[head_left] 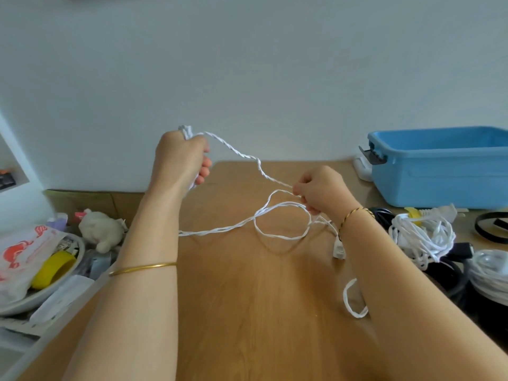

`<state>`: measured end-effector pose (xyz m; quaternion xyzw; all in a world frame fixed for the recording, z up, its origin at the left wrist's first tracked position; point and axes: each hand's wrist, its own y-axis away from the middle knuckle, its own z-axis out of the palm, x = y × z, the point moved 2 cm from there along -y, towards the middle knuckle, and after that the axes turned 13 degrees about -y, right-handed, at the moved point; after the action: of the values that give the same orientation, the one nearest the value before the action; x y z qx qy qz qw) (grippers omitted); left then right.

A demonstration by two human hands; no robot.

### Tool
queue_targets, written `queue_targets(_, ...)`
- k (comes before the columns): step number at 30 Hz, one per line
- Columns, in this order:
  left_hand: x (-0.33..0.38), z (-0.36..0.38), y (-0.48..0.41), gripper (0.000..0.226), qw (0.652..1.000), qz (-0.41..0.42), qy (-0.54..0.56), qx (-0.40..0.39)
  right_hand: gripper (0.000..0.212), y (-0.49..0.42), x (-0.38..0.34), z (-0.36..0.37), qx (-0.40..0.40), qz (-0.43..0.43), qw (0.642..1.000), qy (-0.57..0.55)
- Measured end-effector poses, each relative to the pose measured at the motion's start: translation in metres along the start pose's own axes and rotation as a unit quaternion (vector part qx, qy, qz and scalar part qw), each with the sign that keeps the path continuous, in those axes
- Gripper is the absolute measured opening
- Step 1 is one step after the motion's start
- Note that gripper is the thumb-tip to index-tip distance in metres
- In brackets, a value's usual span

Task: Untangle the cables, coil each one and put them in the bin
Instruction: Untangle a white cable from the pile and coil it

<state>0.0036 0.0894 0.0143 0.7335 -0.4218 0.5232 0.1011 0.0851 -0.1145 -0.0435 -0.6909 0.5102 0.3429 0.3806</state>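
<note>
- The left grip (182, 156), raised over the light wooden desk (247, 312), clutches a bunch of thin white twisted cable (238, 153).
- The right grip (323, 189) pinches the same cable, which hangs in a loop below it.
- A blue plastic bin (439, 174) stands at the far right, with a white cable tangle (420, 237) near it.

light: soft, even daylight | shadows: faint | edges: wide-angle bending | focus: slightly soft

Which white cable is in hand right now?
The thin twisted cable, gripped by the left hand and pinched by the right hand. The white bundle lies untouched on the table at the right.
</note>
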Motion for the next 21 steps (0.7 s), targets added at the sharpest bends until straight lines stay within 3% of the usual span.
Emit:
queue_targets(2, 0.008, 0.009, 0.008, 0.014, 0.998, 0.008, -0.029, -0.051, 0.018, 0.003, -0.004, 0.004, -0.037, -0.023, 0.998, 0.043)
queue_targets(5, 0.012, 0.022, 0.015, 0.012, 0.993, 0.027, -0.072, -0.093, 0.037, 0.01, -0.022, 0.008, -0.069, -0.101, 0.99, 0.071)
queue_targets(8, 0.011, 0.03, 0.017, 0.014, 0.99, 0.039, -0.092, -0.102, 0.035, 0.019, -0.042, 0.005, -0.101, -0.119, 0.98, -0.126)
queue_targets(11, 0.005, 0.032, 0.012, 0.014, 0.987, 0.051, -0.13, -0.082, 0.033, 0.03, -0.054, 0.004, -0.23, -0.016, 0.911, -0.343)
queue_targets(13, 0.003, 0.032, 0.01, 0.016, 0.984, 0.054, -0.161, -0.058, 0.046, 0.036, -0.059, 0.006, -0.296, -0.003, 0.889, -0.349)
queue_targets(15, 0.002, 0.03, 0.01, 0.016, 0.978, 0.061, -0.196, -0.037, 0.034, 0.044, -0.062, 0.011, -0.326, -0.044, 0.892, -0.309)
queue_targets(17, 0.001, 0.029, 0.01, 0.018, 0.973, 0.079, -0.215, -0.027, 0.014, 0.046, -0.064, 0.014, -0.294, -0.05, 0.904, -0.306)
queue_targets(21, 0.0, 0.024, 0.011, 0.013, 0.968, 0.091, -0.228, -0.051, 0.013, 0.034, -0.06, 0.004, -0.168, -0.001, 0.896, -0.41)
